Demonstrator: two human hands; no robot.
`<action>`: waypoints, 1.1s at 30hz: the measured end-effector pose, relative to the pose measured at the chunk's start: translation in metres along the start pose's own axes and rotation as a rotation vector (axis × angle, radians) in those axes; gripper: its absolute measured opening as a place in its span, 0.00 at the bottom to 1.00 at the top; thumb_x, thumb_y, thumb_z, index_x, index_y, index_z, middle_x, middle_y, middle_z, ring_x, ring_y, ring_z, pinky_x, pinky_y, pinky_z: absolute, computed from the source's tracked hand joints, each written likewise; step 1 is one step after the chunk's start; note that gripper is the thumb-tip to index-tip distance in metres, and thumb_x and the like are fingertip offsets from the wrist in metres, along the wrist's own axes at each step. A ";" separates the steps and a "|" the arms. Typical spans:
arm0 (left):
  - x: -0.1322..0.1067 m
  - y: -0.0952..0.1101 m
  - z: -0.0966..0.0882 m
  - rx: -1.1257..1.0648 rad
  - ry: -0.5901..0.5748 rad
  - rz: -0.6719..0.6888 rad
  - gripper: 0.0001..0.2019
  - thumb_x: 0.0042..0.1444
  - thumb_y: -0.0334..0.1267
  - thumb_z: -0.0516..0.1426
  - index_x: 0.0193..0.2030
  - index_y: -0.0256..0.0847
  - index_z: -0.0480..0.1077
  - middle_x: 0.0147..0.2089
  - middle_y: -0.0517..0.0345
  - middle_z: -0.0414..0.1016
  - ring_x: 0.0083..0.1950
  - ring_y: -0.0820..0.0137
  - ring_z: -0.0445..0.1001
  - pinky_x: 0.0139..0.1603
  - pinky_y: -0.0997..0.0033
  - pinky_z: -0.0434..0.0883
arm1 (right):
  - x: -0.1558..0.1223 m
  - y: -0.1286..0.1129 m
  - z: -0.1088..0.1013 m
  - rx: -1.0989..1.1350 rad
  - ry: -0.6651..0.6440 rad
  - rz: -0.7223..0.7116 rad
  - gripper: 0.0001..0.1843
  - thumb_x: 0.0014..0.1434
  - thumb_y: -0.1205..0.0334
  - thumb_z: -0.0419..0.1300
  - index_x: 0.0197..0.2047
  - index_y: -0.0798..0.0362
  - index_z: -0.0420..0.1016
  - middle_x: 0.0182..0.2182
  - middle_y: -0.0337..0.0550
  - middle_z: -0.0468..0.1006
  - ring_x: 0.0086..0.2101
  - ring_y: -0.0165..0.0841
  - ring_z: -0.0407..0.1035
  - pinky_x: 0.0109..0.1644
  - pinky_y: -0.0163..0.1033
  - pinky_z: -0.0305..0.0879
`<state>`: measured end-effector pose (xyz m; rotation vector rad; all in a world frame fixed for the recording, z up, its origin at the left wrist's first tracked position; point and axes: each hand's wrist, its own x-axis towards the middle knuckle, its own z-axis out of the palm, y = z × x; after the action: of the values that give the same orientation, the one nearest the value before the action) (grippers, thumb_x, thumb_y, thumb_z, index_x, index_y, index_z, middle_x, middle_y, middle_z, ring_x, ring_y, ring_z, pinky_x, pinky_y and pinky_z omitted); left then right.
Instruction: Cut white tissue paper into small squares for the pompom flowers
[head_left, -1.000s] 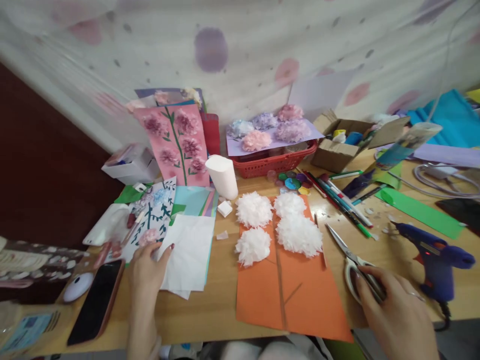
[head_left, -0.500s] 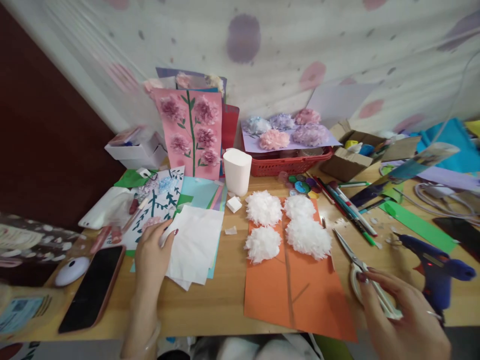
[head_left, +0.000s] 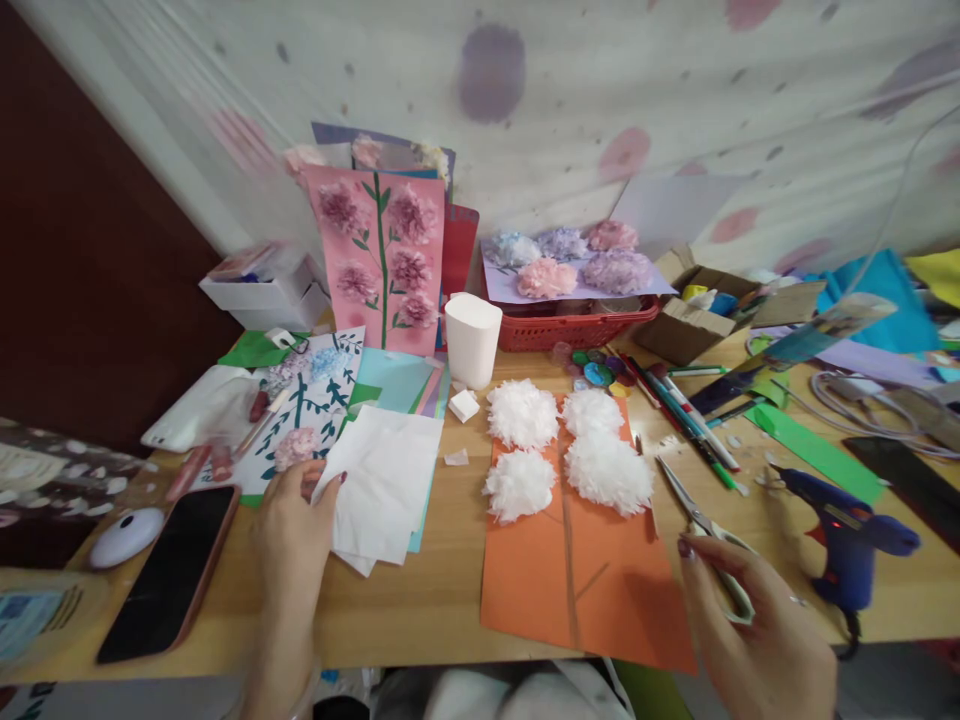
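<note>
My left hand (head_left: pixel 300 500) pinches the near-left corner of a small stack of white tissue paper sheets (head_left: pixel 390 480), which lie fanned over coloured paper. At the right, the thumb and forefinger of my right hand (head_left: pixel 750 600) close at the handles of a pair of scissors (head_left: pixel 694 515). The scissors' blades point away from me, and the hand covers part of the handles. Between the hands lies an orange sheet (head_left: pixel 525 590) with a drawn brown stem and several white ruffled paper flowers (head_left: pixel 607 470) at its far end.
A blue glue gun (head_left: pixel 844 535) stands right of the scissors, with markers (head_left: pixel 694 420) behind them. A white cup-shaped container (head_left: pixel 472 340) stands behind the orange sheet, near a red basket (head_left: pixel 570 330). A phone (head_left: pixel 169 575) lies at the left; a pink flower picture (head_left: pixel 379 260) stands behind.
My right hand has moved left across the scissors' handles, and the handles have turned slightly. The left hand stays at the tissue corner. The whole view has shifted a little.
</note>
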<state>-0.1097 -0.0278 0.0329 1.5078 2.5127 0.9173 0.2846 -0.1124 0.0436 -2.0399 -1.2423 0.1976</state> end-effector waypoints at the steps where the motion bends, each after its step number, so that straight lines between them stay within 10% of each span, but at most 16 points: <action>1: 0.000 0.000 0.000 -0.015 -0.015 -0.022 0.12 0.51 0.44 0.57 0.39 0.41 0.74 0.36 0.47 0.80 0.33 0.56 0.76 0.34 0.60 0.67 | 0.001 0.000 0.000 -0.001 -0.005 -0.015 0.13 0.57 0.50 0.60 0.38 0.50 0.77 0.38 0.52 0.83 0.39 0.49 0.78 0.22 0.39 0.64; 9: -0.005 0.011 -0.017 -0.155 0.027 0.037 0.12 0.55 0.47 0.53 0.38 0.44 0.73 0.42 0.47 0.81 0.43 0.54 0.78 0.43 0.58 0.71 | -0.004 -0.001 0.003 0.108 0.041 0.040 0.14 0.57 0.49 0.62 0.40 0.49 0.78 0.40 0.53 0.83 0.43 0.50 0.78 0.24 0.40 0.69; 16: -0.026 0.034 -0.037 -0.651 0.147 -0.158 0.13 0.51 0.47 0.64 0.42 0.44 0.74 0.39 0.56 0.82 0.37 0.64 0.79 0.32 0.71 0.73 | -0.017 -0.029 0.013 0.465 -0.135 -0.076 0.11 0.61 0.53 0.63 0.44 0.48 0.78 0.41 0.50 0.82 0.43 0.45 0.78 0.48 0.46 0.75; 21: -0.042 0.074 -0.037 -1.031 -0.121 -0.428 0.21 0.40 0.48 0.69 0.41 0.46 0.75 0.29 0.63 0.79 0.27 0.67 0.76 0.23 0.73 0.71 | -0.024 -0.078 0.035 0.856 -0.598 -0.052 0.30 0.62 0.47 0.64 0.64 0.43 0.67 0.60 0.53 0.76 0.56 0.45 0.73 0.58 0.50 0.72; 25: -0.060 0.097 -0.023 -1.118 -0.313 -0.477 0.23 0.41 0.53 0.70 0.41 0.45 0.74 0.32 0.61 0.81 0.31 0.64 0.79 0.27 0.72 0.74 | -0.025 -0.103 0.046 1.077 -0.920 0.076 0.36 0.54 0.34 0.65 0.59 0.46 0.74 0.53 0.53 0.81 0.50 0.48 0.77 0.54 0.52 0.74; 29: -0.071 0.091 -0.005 -1.055 -0.447 -0.335 0.22 0.47 0.53 0.68 0.44 0.42 0.75 0.38 0.54 0.83 0.41 0.60 0.81 0.37 0.71 0.75 | -0.022 -0.099 0.042 1.024 -0.864 0.193 0.24 0.61 0.41 0.62 0.50 0.50 0.81 0.42 0.49 0.85 0.39 0.42 0.79 0.48 0.47 0.76; 33: -0.068 0.088 0.002 -1.097 -0.605 -0.304 0.16 0.46 0.48 0.69 0.37 0.42 0.75 0.42 0.51 0.84 0.42 0.59 0.81 0.36 0.70 0.74 | -0.017 -0.083 0.029 0.905 -0.747 0.014 0.13 0.63 0.54 0.61 0.43 0.49 0.86 0.37 0.45 0.86 0.36 0.39 0.77 0.41 0.40 0.73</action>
<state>-0.0054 -0.0535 0.0611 0.8097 1.3257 1.2138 0.2029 -0.0892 0.0727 -1.1775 -1.2061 1.3516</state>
